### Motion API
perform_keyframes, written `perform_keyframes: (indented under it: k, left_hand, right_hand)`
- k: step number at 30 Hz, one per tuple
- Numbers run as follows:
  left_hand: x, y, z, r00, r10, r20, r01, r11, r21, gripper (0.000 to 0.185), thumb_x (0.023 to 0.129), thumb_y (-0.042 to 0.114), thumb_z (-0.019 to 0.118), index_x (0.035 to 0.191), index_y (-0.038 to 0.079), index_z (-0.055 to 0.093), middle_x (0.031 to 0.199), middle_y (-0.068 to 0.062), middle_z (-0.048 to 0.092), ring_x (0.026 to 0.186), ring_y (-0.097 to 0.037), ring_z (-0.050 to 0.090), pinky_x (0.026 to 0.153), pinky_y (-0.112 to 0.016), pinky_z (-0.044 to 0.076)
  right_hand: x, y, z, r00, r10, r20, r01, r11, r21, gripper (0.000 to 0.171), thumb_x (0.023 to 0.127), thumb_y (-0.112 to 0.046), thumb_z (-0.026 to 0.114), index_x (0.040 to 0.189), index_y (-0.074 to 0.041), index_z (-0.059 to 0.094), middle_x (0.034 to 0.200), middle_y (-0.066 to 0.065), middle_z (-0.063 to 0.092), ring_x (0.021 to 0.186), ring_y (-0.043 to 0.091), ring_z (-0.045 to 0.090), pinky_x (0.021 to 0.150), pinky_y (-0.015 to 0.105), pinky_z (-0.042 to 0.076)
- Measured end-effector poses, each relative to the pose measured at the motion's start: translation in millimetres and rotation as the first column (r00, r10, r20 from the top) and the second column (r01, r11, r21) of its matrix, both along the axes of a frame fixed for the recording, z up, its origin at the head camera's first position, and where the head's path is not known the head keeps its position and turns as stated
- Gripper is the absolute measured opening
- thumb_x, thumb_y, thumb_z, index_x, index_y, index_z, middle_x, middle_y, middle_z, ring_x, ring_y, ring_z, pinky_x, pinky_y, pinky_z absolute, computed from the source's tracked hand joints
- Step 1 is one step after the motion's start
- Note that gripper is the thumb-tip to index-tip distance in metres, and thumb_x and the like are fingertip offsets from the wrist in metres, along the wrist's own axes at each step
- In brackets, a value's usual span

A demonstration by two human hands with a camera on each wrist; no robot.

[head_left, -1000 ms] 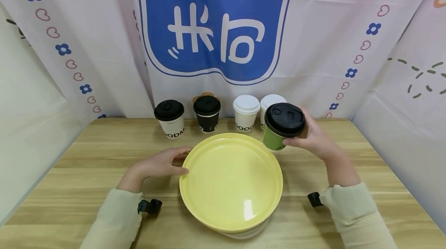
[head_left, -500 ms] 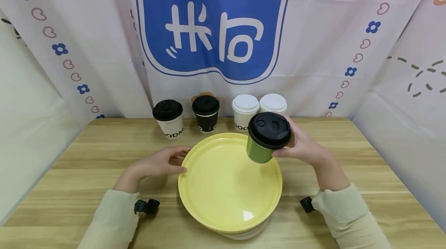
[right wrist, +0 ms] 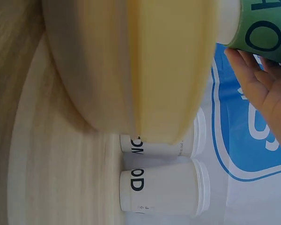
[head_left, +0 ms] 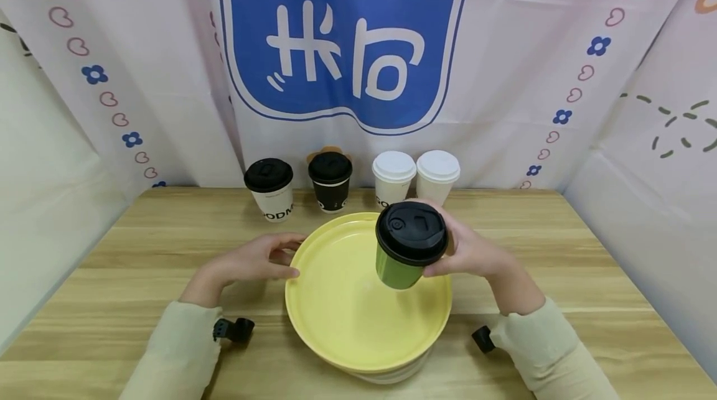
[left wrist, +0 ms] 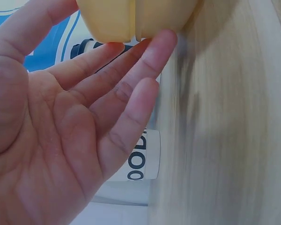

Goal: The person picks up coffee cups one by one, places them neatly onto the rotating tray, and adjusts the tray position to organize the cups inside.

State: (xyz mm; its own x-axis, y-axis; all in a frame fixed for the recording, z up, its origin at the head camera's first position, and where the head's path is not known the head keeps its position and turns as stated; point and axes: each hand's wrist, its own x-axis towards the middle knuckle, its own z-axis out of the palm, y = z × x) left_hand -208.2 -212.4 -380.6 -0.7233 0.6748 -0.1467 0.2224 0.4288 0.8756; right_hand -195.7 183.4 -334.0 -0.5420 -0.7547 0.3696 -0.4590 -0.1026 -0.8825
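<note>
The round yellow tray (head_left: 336, 331) lies just right of the left hand (head_left: 252, 262), whose loosely extended fingers touch its rim. The right hand (head_left: 469, 253) has its fingers curled around the green cup (head_left: 406, 248); within their hold its long axis is roughly upright, over the tray, base contact unclear.

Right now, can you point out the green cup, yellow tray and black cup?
Green cup (head_left: 398, 270), head view, green side.
Yellow tray (head_left: 353, 325), head view, bare top.
Black cup (head_left: 331, 195), head view, dark side.
</note>
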Motion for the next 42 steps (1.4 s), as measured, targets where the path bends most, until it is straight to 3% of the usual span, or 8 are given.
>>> perform_keyframes:
  k: [8, 23, 29, 42]
  left_hand:
    - [2.8, 1.2, 2.1, 1.000, 0.020, -0.006, -0.020, 1.000, -0.010, 0.066, 0.093, 0.015, 0.069, 0.150, -0.001, 0.038, 0.140, -0.024, 0.052, 0.110, -0.027, 0.066, 0.089, -0.022, 0.053]
    - [4.1, 1.7, 4.9, 1.000, 0.015, -0.004, -0.015, 1.000, 0.000, 0.068, 0.093, 0.015, 0.070, 0.150, -0.003, 0.036, 0.139, -0.026, 0.051, 0.105, -0.024, 0.065, 0.086, -0.022, 0.053]
    - [3.5, 2.0, 4.8, 1.000, 0.009, -0.004, -0.009, 1.000, 0.002, 0.070, 0.093, 0.015, 0.070, 0.150, -0.005, 0.035, 0.139, -0.026, 0.051, 0.105, -0.024, 0.066, 0.086, -0.022, 0.053]
    - [1.9, 3.8, 3.6, 1.000, 0.023, -0.007, -0.023, 0.999, -0.024, 0.067, 0.093, 0.012, 0.069, 0.151, 0.000, 0.037, 0.139, -0.023, 0.052, 0.100, -0.024, 0.065, 0.084, -0.022, 0.053]
  right_hand:
    - [4.3, -12.1, -3.7, 0.993, 0.121, 0.010, -0.121, 0.992, 0.025, 0.097, 0.078, -0.009, 0.084, 0.151, 0.005, 0.021, 0.149, 0.000, 0.045, 0.138, 0.016, 0.043, 0.120, 0.029, 0.029]
    - [8.2, -27.3, -16.4, 0.959, 0.277, 0.064, -0.282, 0.956, 0.082, 0.096, 0.074, 0.001, 0.082, 0.150, 0.000, 0.023, 0.148, 0.007, 0.042, 0.138, 0.019, 0.041, 0.121, 0.030, 0.027]
    - [11.2, -31.2, -18.3, 0.942, 0.317, 0.114, -0.329, 0.937, 0.113, 0.097, 0.073, 0.005, 0.082, 0.150, -0.001, 0.023, 0.148, 0.016, 0.041, 0.139, 0.019, 0.040, 0.122, 0.030, 0.027]
    - [12.2, -37.7, -25.0, 0.919, 0.378, 0.115, -0.392, 0.906, 0.158, 0.096, 0.073, 0.004, 0.084, 0.148, -0.001, 0.024, 0.145, 0.023, 0.040, 0.137, 0.018, 0.043, 0.122, 0.030, 0.027]
